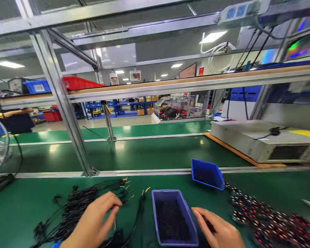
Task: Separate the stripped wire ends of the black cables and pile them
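Note:
My left hand hangs over a pile of black cables, thumb and index tips close together in a pinch. Whatever lies between them is hidden; a yellow wire end shows just below. More black cables with stripped coloured ends lie to its right. My right hand is closed at the right rim of a purple-blue bin, thumb against index finger. Something dark shows inside its curl, too hidden to name. Small black pieces fill the bottom of that bin.
Behind stands a tilted blue bin with dark contents. Many small round dark parts with coppery centres spread at right. A grey instrument sits at the back right. A metal post and shelf frame the bench; a person's arm shows far left.

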A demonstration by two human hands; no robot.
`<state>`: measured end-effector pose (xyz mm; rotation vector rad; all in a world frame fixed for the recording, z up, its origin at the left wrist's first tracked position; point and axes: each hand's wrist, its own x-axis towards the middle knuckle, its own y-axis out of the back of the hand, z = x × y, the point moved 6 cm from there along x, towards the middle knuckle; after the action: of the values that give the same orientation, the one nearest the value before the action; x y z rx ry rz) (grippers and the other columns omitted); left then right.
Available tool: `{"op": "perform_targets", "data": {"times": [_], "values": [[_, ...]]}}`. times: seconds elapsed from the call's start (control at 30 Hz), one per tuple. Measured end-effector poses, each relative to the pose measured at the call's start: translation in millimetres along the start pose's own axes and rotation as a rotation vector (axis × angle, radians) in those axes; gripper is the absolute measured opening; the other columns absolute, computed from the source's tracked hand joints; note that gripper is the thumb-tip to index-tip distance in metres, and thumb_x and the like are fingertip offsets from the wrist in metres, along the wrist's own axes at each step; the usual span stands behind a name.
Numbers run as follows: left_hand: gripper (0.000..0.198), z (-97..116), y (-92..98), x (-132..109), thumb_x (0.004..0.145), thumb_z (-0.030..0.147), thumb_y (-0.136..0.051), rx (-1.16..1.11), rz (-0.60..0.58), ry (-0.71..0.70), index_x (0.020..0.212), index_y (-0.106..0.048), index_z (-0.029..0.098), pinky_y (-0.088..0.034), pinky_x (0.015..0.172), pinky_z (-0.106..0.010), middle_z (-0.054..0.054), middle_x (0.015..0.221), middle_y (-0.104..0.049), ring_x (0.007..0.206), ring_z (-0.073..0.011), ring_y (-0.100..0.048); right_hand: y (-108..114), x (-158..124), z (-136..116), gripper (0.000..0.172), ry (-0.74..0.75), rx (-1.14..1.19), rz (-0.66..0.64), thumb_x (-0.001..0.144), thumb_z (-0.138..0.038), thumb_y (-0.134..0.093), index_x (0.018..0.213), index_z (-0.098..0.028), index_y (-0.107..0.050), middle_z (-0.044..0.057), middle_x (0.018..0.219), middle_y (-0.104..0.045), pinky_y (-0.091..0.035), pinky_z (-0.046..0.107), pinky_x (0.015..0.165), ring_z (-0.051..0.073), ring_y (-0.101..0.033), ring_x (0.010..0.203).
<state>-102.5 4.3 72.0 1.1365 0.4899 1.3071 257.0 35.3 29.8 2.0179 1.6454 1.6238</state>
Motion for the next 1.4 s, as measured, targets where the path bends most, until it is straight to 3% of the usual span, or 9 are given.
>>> {"op": "perform_targets", "data": {"times": [0.07, 0.13, 0.3, 0.43, 0.7, 0.9, 1.0, 1.23, 1.4], "values": [[0.015, 30.3, -30.9, 19.6, 0.091, 0.025, -0.051, 0.037, -0.212, -0.005, 0.093, -0.066, 0.026, -0.048, 0.079, -0.035, -0.006, 0.096, -0.071, 0.088, -0.0272, -0.067, 0.3, 3.4, -1.4, 0.046, -0.024, -0.025, 0.018, 0.1, -0.051, -0.041, 0.087, -0.027, -0.077, 0.003, 0.084, -0.081, -0.064, 0.03, 0.073, 0.023, -0.078, 0.073], [0.016, 39.8, -56.8, 35.5, 0.085, 0.025, -0.056, 0.089, -0.303, 0.038, 0.097, -0.067, 0.023, -0.047, 0.08, -0.04, -0.011, 0.101, -0.071, 0.092, -0.0338, -0.067, 0.1, 3.2, -2.7, 0.046, -0.021, -0.041, 0.031, 0.101, -0.049, -0.04, 0.086, -0.026, -0.077, 0.004, 0.084, -0.081, -0.064, 0.029, 0.072, 0.022, -0.078, 0.073], [0.049, 12.4, -106.5, 63.5, 0.068, 0.021, -0.069, -0.047, -0.296, 0.269, 0.114, -0.057, 0.01, -0.042, 0.085, -0.045, -0.024, 0.113, -0.066, 0.102, -0.0426, -0.064, -0.7, -2.1, -0.1, 0.045, -0.024, -0.058, 0.067, 0.102, -0.045, -0.04, 0.086, -0.025, -0.076, 0.004, 0.081, -0.081, -0.063, 0.026, 0.066, 0.02, -0.078, 0.069], [0.045, -10.7, -125.9, 70.0, 0.063, 0.016, -0.067, -0.194, -0.291, 0.324, 0.107, -0.055, 0.015, -0.041, 0.075, -0.035, -0.01, 0.09, -0.069, 0.089, -0.0328, -0.066, -5.9, -3.0, 0.9, 0.042, -0.032, -0.03, 0.051, 0.102, -0.046, -0.043, 0.084, -0.026, -0.076, 0.003, 0.082, -0.08, -0.062, 0.024, 0.066, 0.02, -0.078, 0.071], [0.025, -29.4, -147.1, 66.5, 0.063, 0.019, -0.066, -0.678, -0.238, 0.419, 0.084, -0.053, 0.022, -0.038, 0.06, -0.027, 0.007, 0.064, -0.048, 0.066, -0.0177, -0.054, 0.3, 2.3, -20.5, 0.039, -0.001, -0.064, 0.082, 0.104, -0.036, -0.041, 0.086, -0.022, -0.072, 0.006, 0.075, -0.075, -0.059, 0.029, 0.067, 0.019, -0.071, 0.064], [0.033, -17.8, -144.1, 65.5, 0.063, 0.034, -0.078, -1.094, -0.249, 0.485, 0.079, -0.052, 0.02, -0.041, 0.055, -0.023, 0.005, 0.067, -0.057, 0.058, -0.0115, -0.056, -42.0, 18.8, -57.5, 0.008, 0.163, -0.281, -0.411, 0.085, -0.02, -0.071, 0.089, -0.026, -0.074, 0.002, 0.087, -0.074, -0.047, 0.033, 0.077, 0.022, -0.064, 0.084], [0.036, -10.8, -134.1, 64.9, 0.066, 0.041, -0.081, -1.207, -0.263, 0.511, 0.078, -0.055, 0.019, -0.045, 0.059, -0.022, 0.003, 0.07, -0.061, 0.062, -0.0118, -0.062, -65.2, 25.9, -59.0, 0.017, 0.168, -0.369, -0.558, 0.067, -0.025, -0.088, 0.067, -0.023, -0.071, 0.001, 0.071, -0.069, -0.042, 0.033, 0.075, 0.022, -0.06, 0.078], [0.032, 5.1, -115.9, 60.0, 0.066, 0.034, -0.086, -1.463, -0.233, 0.633, 0.073, -0.06, 0.017, -0.052, 0.06, -0.022, 0.001, 0.065, -0.068, 0.062, -0.0132, -0.068, -80.3, 29.9, -54.4, 0.016, 0.138, -0.339, -0.55, 0.075, -0.016, -0.08, 0.063, -0.025, -0.071, -0.001, 0.069, -0.07, -0.038, 0.033, 0.073, 0.02, -0.059, 0.076], [0.029, 23.2, -112.9, 56.2, 0.061, 0.026, -0.09, -1.504, -0.358, 0.69, 0.078, -0.071, 0.012, -0.054, 0.06, -0.018, 0.0, 0.063, -0.067, 0.061, -0.0104, -0.065, -70.5, 25.4, -57.2, 0.011, 0.071, -0.291, -0.53, 0.08, -0.018, -0.078, 0.075, -0.027, -0.074, -0.001, 0.08, -0.072, -0.042, 0.031, 0.075, 0.02, -0.063, 0.083]]}}
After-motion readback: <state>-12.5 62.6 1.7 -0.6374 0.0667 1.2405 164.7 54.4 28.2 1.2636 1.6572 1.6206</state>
